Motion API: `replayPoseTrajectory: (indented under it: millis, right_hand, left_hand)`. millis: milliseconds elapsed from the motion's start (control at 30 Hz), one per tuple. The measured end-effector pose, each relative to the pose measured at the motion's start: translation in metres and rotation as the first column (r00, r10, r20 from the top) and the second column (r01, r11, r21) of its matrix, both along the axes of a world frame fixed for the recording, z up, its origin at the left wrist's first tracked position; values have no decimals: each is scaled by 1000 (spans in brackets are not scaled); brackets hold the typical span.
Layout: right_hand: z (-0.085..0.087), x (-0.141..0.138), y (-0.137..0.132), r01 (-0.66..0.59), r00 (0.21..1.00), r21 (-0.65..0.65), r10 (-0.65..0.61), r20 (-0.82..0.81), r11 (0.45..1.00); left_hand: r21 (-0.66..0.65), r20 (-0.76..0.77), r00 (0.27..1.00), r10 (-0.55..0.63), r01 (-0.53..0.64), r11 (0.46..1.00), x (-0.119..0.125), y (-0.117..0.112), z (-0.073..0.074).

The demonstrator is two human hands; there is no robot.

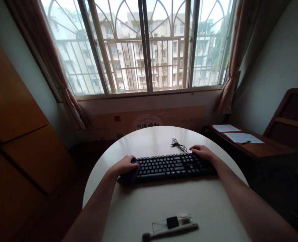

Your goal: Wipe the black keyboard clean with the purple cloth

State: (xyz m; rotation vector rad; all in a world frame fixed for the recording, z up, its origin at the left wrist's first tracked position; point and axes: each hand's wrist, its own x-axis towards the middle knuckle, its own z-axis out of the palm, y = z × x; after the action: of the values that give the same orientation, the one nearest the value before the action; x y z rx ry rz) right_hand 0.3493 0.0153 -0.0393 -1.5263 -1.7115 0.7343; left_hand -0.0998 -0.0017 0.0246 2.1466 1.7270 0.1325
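A black keyboard [170, 166] lies across the middle of a round white table [164, 205]. My left hand [125, 164] is curled over the keyboard's left end, fingers wrapped on its edge. My right hand [201, 152] rests on the keyboard's far right corner, fingers bent over the keys and edge. A bundled black cable [179, 145] lies on the table just behind the keyboard, near my right hand.
A thin brush [170, 232] and a small black block on a clear wrapper [172, 222] lie at the table's near edge. A dark wooden desk [259, 148] with papers [243, 137] stands at the right. A wooden cabinet [15, 134] fills the left. A barred window [143, 47] is ahead.
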Motion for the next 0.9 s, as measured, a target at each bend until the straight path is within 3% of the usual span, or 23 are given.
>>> replayPoseTrajectory:
  millis: [900]
  right_hand:
    - [-1,2,1,-5,999,-8,5,32,1000]
  left_hand:
    - [18,-47,999,21,-21,1000,4,-2,0]
